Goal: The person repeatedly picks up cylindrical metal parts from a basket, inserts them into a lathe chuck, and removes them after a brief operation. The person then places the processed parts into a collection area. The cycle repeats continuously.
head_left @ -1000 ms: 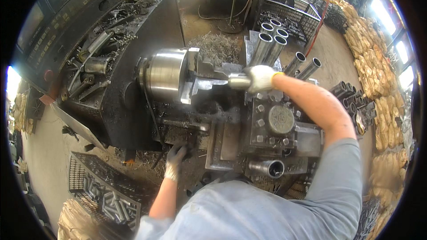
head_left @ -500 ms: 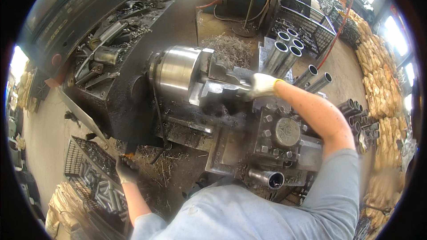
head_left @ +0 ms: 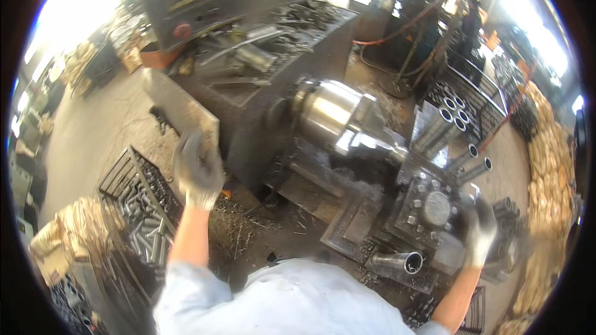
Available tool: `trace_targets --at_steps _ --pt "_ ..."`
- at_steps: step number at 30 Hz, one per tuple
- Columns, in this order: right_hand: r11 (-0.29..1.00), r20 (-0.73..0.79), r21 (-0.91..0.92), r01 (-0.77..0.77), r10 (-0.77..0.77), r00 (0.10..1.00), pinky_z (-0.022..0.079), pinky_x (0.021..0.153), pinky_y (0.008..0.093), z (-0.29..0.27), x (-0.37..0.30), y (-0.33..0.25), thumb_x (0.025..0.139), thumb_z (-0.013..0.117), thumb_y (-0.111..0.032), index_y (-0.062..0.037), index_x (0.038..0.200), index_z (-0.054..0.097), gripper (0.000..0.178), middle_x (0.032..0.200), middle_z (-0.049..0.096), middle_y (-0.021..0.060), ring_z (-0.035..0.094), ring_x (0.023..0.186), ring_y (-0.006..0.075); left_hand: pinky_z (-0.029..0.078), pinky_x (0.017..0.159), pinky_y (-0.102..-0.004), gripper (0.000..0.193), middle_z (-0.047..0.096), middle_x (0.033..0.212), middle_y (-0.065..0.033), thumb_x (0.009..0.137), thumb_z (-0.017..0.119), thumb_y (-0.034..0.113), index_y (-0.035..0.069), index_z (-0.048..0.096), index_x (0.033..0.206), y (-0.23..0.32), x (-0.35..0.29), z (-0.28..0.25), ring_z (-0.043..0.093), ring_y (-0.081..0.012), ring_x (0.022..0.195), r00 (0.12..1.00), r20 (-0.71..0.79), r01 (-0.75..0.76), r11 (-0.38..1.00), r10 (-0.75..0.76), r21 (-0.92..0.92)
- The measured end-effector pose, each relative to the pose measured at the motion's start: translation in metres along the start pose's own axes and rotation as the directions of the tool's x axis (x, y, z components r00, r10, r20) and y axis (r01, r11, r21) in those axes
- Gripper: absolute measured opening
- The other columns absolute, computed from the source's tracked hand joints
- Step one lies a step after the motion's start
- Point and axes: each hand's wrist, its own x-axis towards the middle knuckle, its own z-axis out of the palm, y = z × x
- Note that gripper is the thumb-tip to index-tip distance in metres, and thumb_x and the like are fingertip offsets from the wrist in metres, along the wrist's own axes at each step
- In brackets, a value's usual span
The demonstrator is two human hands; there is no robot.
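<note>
My left hand (head_left: pixel 197 170), in a grey glove, hovers with its fingers spread above a wire crate of short metal tubes (head_left: pixel 144 209), and nothing shows in it. My gloved right hand (head_left: pixel 481 231) is at the right side of the lathe's tool post (head_left: pixel 434 208), next to a stack of dark tubes (head_left: pixel 506 208). It is blurred, so its grip is unclear. The shiny chuck (head_left: pixel 332 115) holds a short metal piece (head_left: pixel 386 146) that points toward the tool post. A steel tube (head_left: pixel 402 262) lies on the carriage in front of me.
Upright steel tubes (head_left: pixel 456 121) stand in a wire rack behind the tool post. Stacked tan sacks (head_left: pixel 549 155) line the right side. The lathe's headstock (head_left: pixel 248 56) is covered with tools and scrap. Metal shavings litter the floor (head_left: pixel 248 229). A person (head_left: pixel 472 18) stands far back.
My right hand left the piece at the chuck and dropped to the tool post's right side. My left hand rose from low by the machine to above the crate. The view swung left.
</note>
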Motion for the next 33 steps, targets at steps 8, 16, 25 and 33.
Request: trace_targets --at_steps 8,16,25,33 --pt "0.972 -0.078 0.008 -0.234 0.234 0.969 0.057 0.092 0.0316 -0.040 -0.154 0.029 0.093 0.071 -0.009 0.0078 0.128 0.071 0.039 0.110 0.077 0.0126 0.071 0.099 0.0175 0.057 0.101 -0.0521 0.091 0.074 0.130 -0.0273 0.099 0.055 0.021 0.019 0.009 0.177 -0.094 0.224 0.145 0.077 -0.0344 0.115 0.585 0.645 0.018 0.803 -0.492 0.596" --pt "0.983 0.168 -0.048 -0.179 0.185 0.968 0.063 0.081 0.0302 -0.028 -0.210 0.013 0.081 0.078 -0.007 0.0049 0.147 0.059 0.071 0.122 0.078 0.0174 0.075 0.087 0.0160 0.063 0.080 -0.0383 0.031 0.077 0.108 -0.0181 0.092 0.074 -0.003 0.003 0.073 0.123 0.087 0.082 0.029 0.077 -0.0332 0.092 0.976 0.193 0.028 0.833 0.096 -0.553" --pt "0.983 0.570 0.016 -0.183 0.141 0.809 0.063 0.082 0.0368 0.080 -0.177 0.018 0.082 0.090 -0.027 -0.0060 0.117 0.074 0.045 0.099 0.081 0.0125 0.081 0.092 0.0251 0.057 0.103 -0.0490 0.037 0.069 0.135 -0.0187 0.083 0.087 0.011 0.009 0.076 0.118 0.278 -0.069 -0.094 0.068 -0.0405 0.121 0.589 0.799 0.611 0.582 0.120 -0.537" --pt "0.849 0.706 0.350 0.396 -0.517 0.484 0.064 0.085 0.0425 0.128 -0.270 -0.028 0.072 0.096 -0.034 -0.0135 0.135 0.066 0.072 0.119 0.078 0.0108 0.078 0.099 0.0358 0.042 0.118 -0.0640 0.039 0.064 0.138 -0.0197 0.082 0.086 0.024 0.007 0.072 0.114 0.296 -0.091 -0.188 0.062 -0.0429 0.131 0.674 0.738 0.322 0.884 0.037 -0.339"
